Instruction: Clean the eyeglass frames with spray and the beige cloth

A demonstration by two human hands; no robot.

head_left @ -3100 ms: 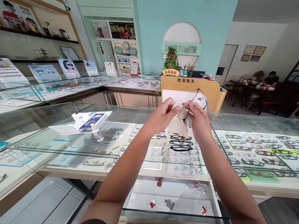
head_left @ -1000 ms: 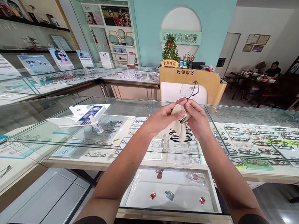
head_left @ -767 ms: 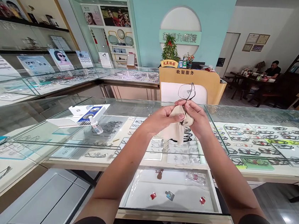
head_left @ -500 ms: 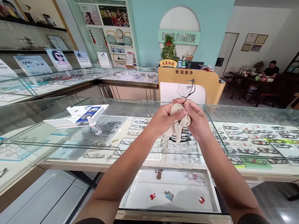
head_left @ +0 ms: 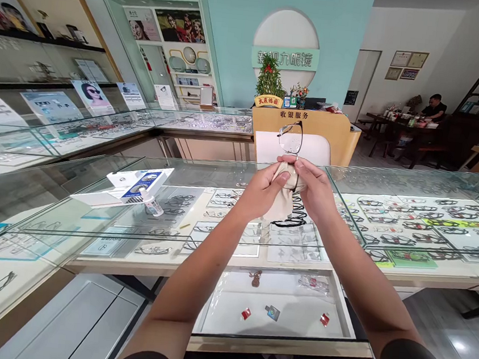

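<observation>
Both hands are raised together above the glass counter around a pair of eyeglasses [head_left: 290, 138] with a dark, thin frame. One lens sticks up above the fingers; the other is covered by a beige cloth [head_left: 281, 205]. My left hand [head_left: 263, 189] pinches the cloth between thumb and fingers, and the cloth's loose end hangs below it. My right hand [head_left: 317, 192] grips the glasses near the bridge, its fingertips touching the cloth too. Part of the frame shows between the two hands.
A small white bottle [head_left: 151, 203] and an opened white-and-blue box [head_left: 125, 187] stand on the glass counter [head_left: 206, 170] at left. Inside are rows of frames. Below, an open drawer [head_left: 301, 326] holds small packets. A person [head_left: 434, 108] sits far right.
The eyeglasses have turned and shifted slightly left, their upper lens now tilted differently. The cloth has spread lower and wider beneath my left hand.
</observation>
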